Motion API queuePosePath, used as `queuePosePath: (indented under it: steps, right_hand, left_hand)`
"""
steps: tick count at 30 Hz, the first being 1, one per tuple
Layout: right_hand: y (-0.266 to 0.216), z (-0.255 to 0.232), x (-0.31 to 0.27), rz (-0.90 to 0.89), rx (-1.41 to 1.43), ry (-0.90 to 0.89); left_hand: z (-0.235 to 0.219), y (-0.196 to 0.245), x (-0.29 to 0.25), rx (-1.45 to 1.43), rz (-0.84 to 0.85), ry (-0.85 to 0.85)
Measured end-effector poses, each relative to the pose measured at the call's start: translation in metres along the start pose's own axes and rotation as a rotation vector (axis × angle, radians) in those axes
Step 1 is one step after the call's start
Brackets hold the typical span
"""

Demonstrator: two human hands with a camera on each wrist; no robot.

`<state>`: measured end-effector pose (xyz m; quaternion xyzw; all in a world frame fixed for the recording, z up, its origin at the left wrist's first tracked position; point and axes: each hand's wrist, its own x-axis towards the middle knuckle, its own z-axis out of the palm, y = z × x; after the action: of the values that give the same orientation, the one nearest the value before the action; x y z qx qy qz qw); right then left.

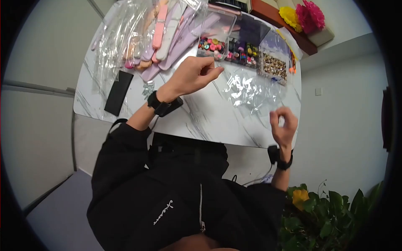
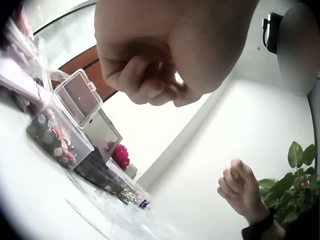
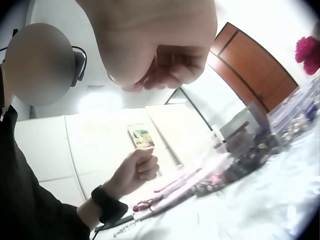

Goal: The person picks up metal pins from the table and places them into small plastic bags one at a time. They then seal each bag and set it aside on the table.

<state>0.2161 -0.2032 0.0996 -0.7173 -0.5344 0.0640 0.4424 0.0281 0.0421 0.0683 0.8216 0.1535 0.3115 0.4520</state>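
Observation:
My left hand is raised over the marble-patterned table, its fingers curled in and the thumb lying forward. Nothing shows in its grasp; the left wrist view has the curled fingers close up. Over the table's right front edge is my right hand, slightly blurred, with fingers bent toward the thumb and no object visible in it. Beyond the left hand stand clear lidded boxes: one of colourful buttons or beads, a compartment box and one of gold and silver beads. Crumpled clear plastic lies between the hands.
Long pink, white and lilac strips pile up at the back left beside clear plastic wrapping. A black flat rectangle and small metal pieces lie left. Leafy plants stand at the lower right.

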Motion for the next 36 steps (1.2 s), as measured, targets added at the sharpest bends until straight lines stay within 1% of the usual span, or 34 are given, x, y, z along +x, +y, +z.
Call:
queuePosePath:
  steps: [1,3,5,7,9,10,11,12,14,15,18,20,22,25,30,36]
  right_hand:
    - [0.001,0.010,0.019,-0.115,0.005,0.085]
    - [0.011,0.039,0.048,-0.215,-0.031,0.123]
    - [-0.001,0.078,0.072,-0.312,-0.040,0.139]
    - [-0.004,0.112,0.079,-0.200,0.078,-0.016]
    - [0.004,0.134,0.081,-0.336,-0.115,-0.060]
    - [0.006,0.142,0.080,-0.332,-0.112,-0.062]
    - [0.007,0.149,0.079,-0.311,-0.198,-0.074]
    - [0.010,0.153,0.077,-0.289,-0.285,-0.090]
    - [0.020,0.156,0.078,-0.284,-0.307,-0.093]
    - [0.021,0.156,0.077,-0.280,-0.329,-0.093]
    - [0.025,0.155,0.073,-0.231,-0.387,-0.104]
    - [0.027,0.154,0.074,-0.180,-0.466,-0.080]
    - [0.026,0.154,0.073,-0.166,-0.473,-0.085]
    - [0.024,0.154,0.070,-0.155,-0.489,-0.083]
    - [0.021,0.156,0.066,-0.150,-0.438,-0.081]
    - [0.025,0.156,0.064,-0.162,-0.470,-0.069]
  left_hand:
    - [0.002,-0.005,0.003,-0.007,-0.010,0.014]
    - [0.008,-0.014,0.006,-0.004,-0.011,0.041]
    - [0.015,-0.022,0.004,0.055,-0.023,0.083]
    - [0.020,-0.027,0.001,0.088,-0.027,0.108]
    - [0.025,-0.031,-0.004,0.219,0.001,0.147]
    - [0.027,-0.034,-0.006,0.281,0.011,0.164]
    - [0.029,-0.037,-0.006,0.280,0.004,0.159]
    - [0.031,-0.039,-0.007,0.362,0.013,0.159]
    - [0.036,-0.046,-0.009,0.522,0.029,0.157]
    - [0.039,-0.048,-0.011,0.511,0.009,0.143]
    - [0.040,-0.052,-0.010,0.637,-0.039,0.086]
    - [0.042,-0.052,-0.013,0.655,-0.069,0.075]
    - [0.042,-0.052,-0.013,0.703,-0.093,0.078]
    - [0.042,-0.050,-0.014,0.687,-0.103,0.082]
    - [0.038,-0.046,-0.013,0.626,-0.110,0.101]
    - [0.038,-0.049,-0.014,0.631,-0.101,0.115]
